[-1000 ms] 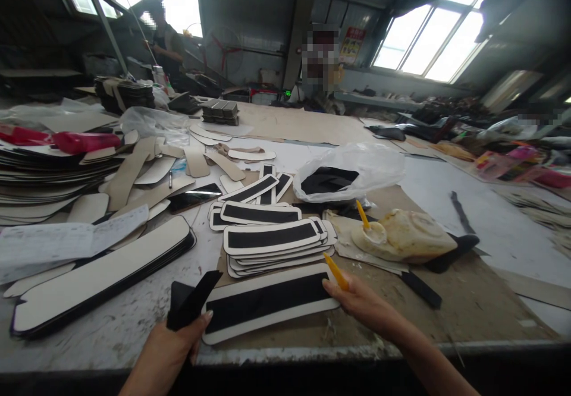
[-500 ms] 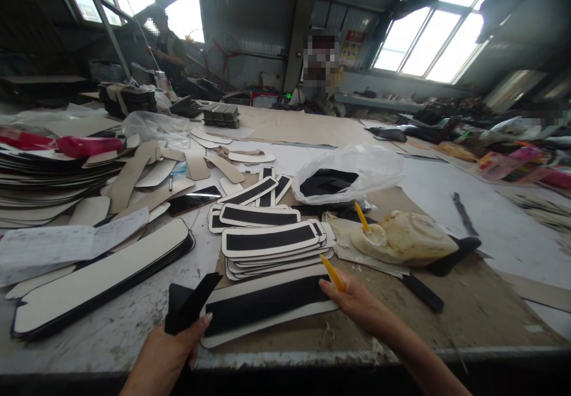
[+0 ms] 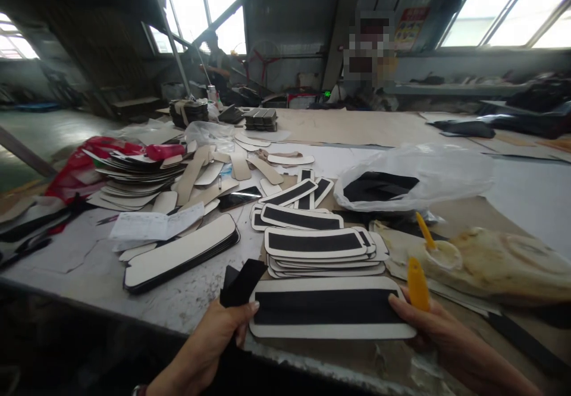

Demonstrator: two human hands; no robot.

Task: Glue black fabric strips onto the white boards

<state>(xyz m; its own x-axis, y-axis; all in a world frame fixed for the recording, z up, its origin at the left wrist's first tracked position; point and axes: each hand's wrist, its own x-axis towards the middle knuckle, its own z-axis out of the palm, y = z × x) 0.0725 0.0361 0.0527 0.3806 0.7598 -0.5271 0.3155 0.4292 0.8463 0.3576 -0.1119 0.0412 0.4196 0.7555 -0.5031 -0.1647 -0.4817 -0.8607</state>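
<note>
A long white panel with rounded corners (image 3: 332,329) is raised at the table's front edge, with a black strip (image 3: 328,307) along its middle. My left hand (image 3: 216,333) pinches its left end and also keeps several loose black strips (image 3: 245,282) in its grip. At the other end, my right hand (image 3: 435,327) is closed on the panel, thumb on top. A yellow plastic tool (image 3: 418,286) sticks up from that same hand; its lower part is hidden. Just behind the panel lies a stack of similar white pieces with black strips (image 3: 316,243).
To the right, a cut-open plastic container (image 3: 499,265) has a yellow stick (image 3: 426,231) in its whitish paste. A clear bag (image 3: 450,170) holds black pieces. On the left are stacked white panels (image 3: 182,250), a paper sheet (image 3: 156,223) and a phone (image 3: 241,198). People stand farther back.
The view has swung left, so things appear farther right. The panel has come nearer and more level, held at both ends. The yellow tool now points more upright.
</note>
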